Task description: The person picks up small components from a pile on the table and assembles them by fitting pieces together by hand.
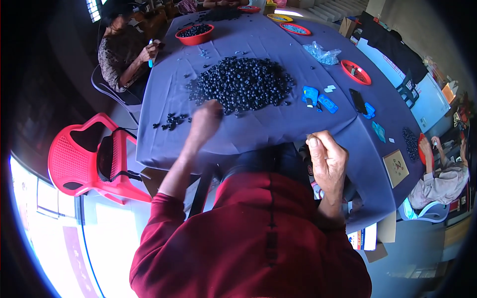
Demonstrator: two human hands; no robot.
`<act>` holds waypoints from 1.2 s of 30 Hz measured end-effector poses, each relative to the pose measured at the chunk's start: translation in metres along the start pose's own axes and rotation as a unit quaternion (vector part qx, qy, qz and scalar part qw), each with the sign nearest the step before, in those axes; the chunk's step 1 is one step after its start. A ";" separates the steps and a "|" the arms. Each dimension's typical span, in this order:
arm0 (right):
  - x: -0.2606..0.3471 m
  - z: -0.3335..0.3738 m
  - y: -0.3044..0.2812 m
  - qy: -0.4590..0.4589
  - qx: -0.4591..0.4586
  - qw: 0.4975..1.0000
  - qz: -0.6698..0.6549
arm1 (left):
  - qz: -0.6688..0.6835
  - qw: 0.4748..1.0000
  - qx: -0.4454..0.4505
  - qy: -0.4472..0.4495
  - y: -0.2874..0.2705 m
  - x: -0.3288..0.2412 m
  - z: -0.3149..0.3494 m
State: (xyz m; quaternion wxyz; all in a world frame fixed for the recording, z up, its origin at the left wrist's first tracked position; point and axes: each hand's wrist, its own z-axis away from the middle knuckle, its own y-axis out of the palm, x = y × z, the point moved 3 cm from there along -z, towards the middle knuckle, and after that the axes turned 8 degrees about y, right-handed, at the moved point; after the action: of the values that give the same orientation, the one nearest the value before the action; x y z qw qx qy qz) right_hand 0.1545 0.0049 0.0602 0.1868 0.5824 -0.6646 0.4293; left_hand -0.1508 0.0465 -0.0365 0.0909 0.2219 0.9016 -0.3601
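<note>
A wide heap of small, round black parts (241, 84) lies on the cloth-covered table (258, 131) in front of me. My left hand (207, 119) is at the heap's near left edge, smeared by motion, so its fingers cannot be read. A smaller cluster of the same black parts (170, 121) sits to the left of that hand. Over the table's near edge, to the right, my right hand (329, 158) is raised with thumb and fingertips pinched together. Whatever is in that pinch is too small or hidden to make out.
Blue plastic pieces (318, 98), a black phone (357, 101) and a red tray (356, 72) lie on the right. A red bowl of black parts (194, 35) stands farther back. A red chair (92, 154) is at left. Co-workers sit at the left (124, 54) and right (442, 179).
</note>
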 end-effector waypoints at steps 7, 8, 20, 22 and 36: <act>0.000 0.000 0.007 0.003 0.020 0.999 0.040 | -0.256 0.959 0.075 -0.099 -0.032 0.096 0.036; 0.000 0.000 0.007 0.005 0.020 0.999 0.043 | -0.275 0.953 0.075 -0.104 -0.033 0.103 0.039; -0.002 -0.001 0.009 0.005 0.019 0.999 0.041 | -0.232 0.972 0.014 0.011 -0.015 0.062 0.026; -0.004 -0.001 0.009 0.011 0.023 0.999 0.034 | -0.150 0.988 0.015 0.046 -0.001 0.035 0.017; -0.007 -0.004 0.011 -0.009 0.019 0.999 0.044 | -0.133 0.981 0.098 -0.100 0.075 0.054 0.019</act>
State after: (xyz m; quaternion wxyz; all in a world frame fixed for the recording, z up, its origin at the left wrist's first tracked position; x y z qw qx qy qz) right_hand 0.1447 0.0113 0.0533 0.1512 0.5600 -0.6828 0.4442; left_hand -0.1634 0.0996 -0.1131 0.1098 0.0707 0.8698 -0.4757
